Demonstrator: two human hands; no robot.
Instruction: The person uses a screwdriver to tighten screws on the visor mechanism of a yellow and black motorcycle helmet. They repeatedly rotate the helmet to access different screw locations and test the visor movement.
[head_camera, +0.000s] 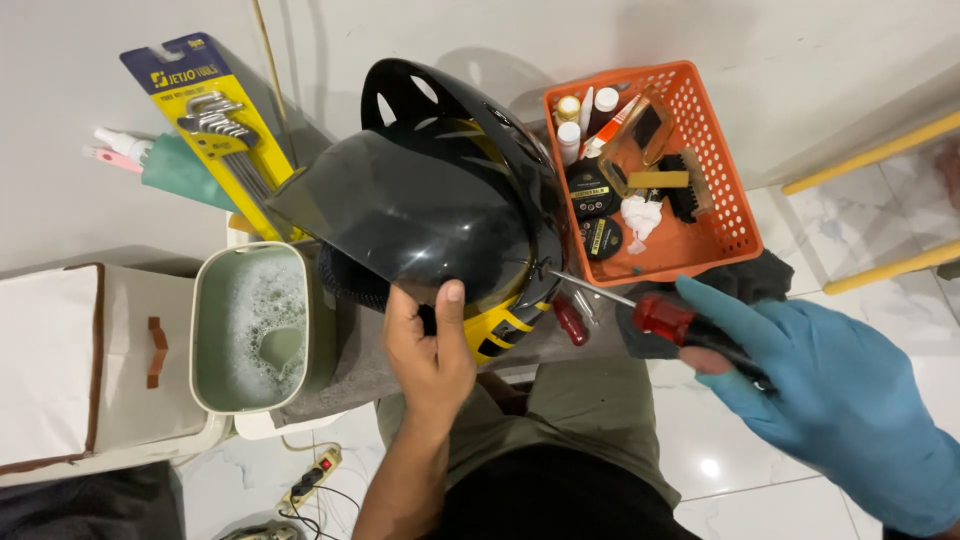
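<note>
A black helmet (450, 150) with yellow stripes and a dark tinted visor (400, 205) rests on my lap. My left hand (428, 345), bare, grips the helmet's lower edge with the thumb pressed up against it. My right hand (800, 380), in a blue glove, holds a screwdriver (640, 308) with a red and black handle. The screwdriver's metal tip touches the helmet's side near the visor hinge. A second red-handled tool (570, 320) lies on the grey cloth (590, 335) below the helmet.
An orange basket (725, 215) at the right holds bottles, tins, a brush and a rag. A green tub of soapy water (250, 330) stands at the left beside a white fabric box (80, 360). A carded hex key set (215, 125) leans behind. A power strip (312, 480) lies on the floor.
</note>
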